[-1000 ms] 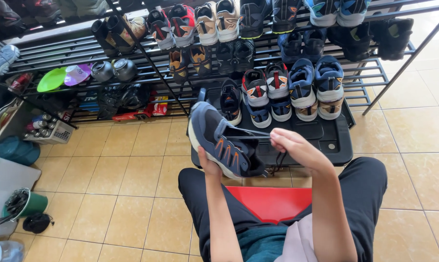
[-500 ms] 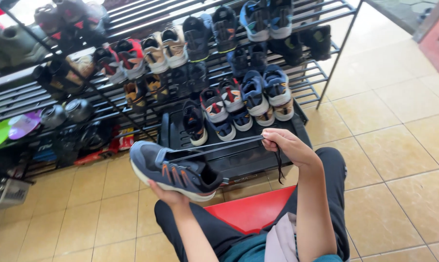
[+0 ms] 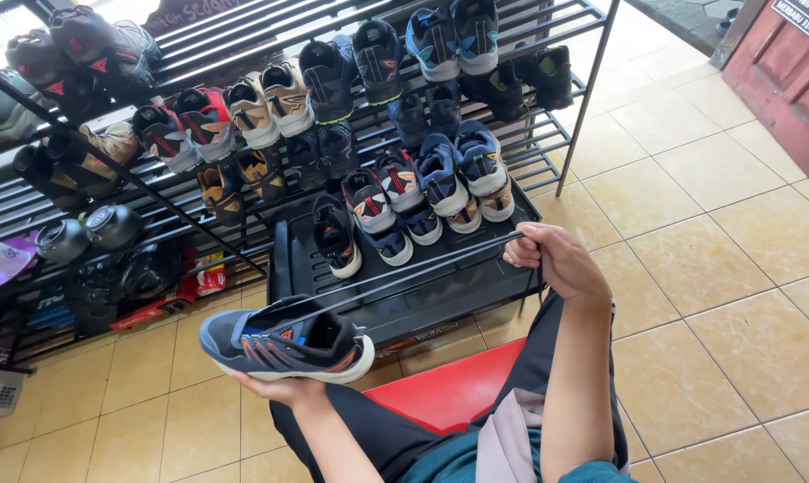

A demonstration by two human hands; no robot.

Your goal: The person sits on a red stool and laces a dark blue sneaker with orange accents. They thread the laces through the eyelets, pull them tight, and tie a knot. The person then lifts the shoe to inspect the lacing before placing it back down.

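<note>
**Lace drawn taut from a sneaker held over the lap**

The left hand (image 3: 284,390) cupped a dark blue-grey sneaker with orange stripes (image 3: 284,342) from beneath, palm up, fingers curled under the white sole so that the shoe lay nearly level with its toe pointing left. It sat low and left of centre in the scene, just above the person's left knee and in front of the red stool (image 3: 449,394). The right hand (image 3: 555,262) was closed in a pinch on the ends of the dark shoelace (image 3: 404,279), raised to the right and farther out than the shoe. The lace ran in two nearly parallel strands from the sneaker's open top up to that pinch, stretched straight, with a short loose end hanging below the fist.

Behind the lace, a black plastic tray (image 3: 476,286) sat on the tan tiled floor (image 3: 691,268) and carried several pairs of sneakers along its far edge. A black metal shoe rack (image 3: 556,134) rose beyond it, its slatted shelves crowded with trainers in blue, black, red and beige. At the far left of the rack were two dark rounded helmets (image 3: 87,234). A reddish wooden door (image 3: 793,80) stood at the far right.
</note>
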